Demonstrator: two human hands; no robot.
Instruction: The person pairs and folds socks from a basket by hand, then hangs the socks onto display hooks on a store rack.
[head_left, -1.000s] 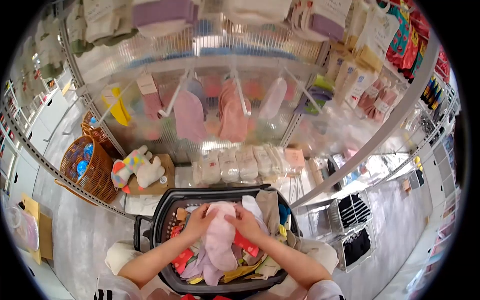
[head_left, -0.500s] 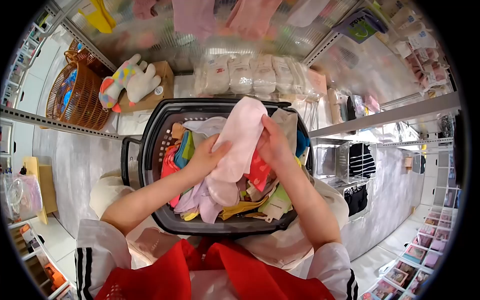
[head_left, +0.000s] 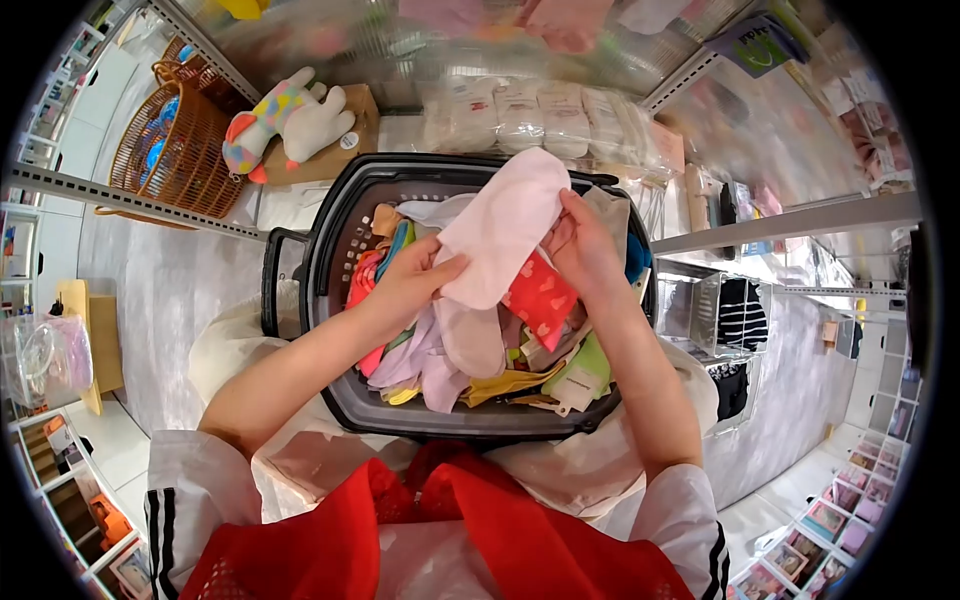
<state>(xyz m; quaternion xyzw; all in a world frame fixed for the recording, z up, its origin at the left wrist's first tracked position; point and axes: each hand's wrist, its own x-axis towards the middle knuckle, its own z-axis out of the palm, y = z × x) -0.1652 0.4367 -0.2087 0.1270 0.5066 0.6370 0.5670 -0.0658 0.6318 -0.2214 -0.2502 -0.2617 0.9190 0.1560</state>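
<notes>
A pale pink sock (head_left: 510,225) is stretched flat between my two hands, above a dark basket (head_left: 345,395). My left hand (head_left: 415,277) pinches its lower left edge, thumb on top. With its fingers at the upper right edge, my right hand (head_left: 583,245) grips the same sock. Beneath it in the basket lie a red sock with hearts (head_left: 540,300), lilac socks (head_left: 418,350), a mustard piece (head_left: 505,385) and a green piece with a label (head_left: 580,378).
Behind the basket are packs of white socks (head_left: 540,115) in clear plastic. A plush toy (head_left: 290,125) rests on a cardboard box (head_left: 365,115), left of them. Wicker baskets (head_left: 180,150) stand farther left. A metal rail (head_left: 800,225) crosses at the right.
The view has tilted down, then shifted slightly. Both hands have lifted the pale pink sock off the pile and turned it so that it slants up to the right.
</notes>
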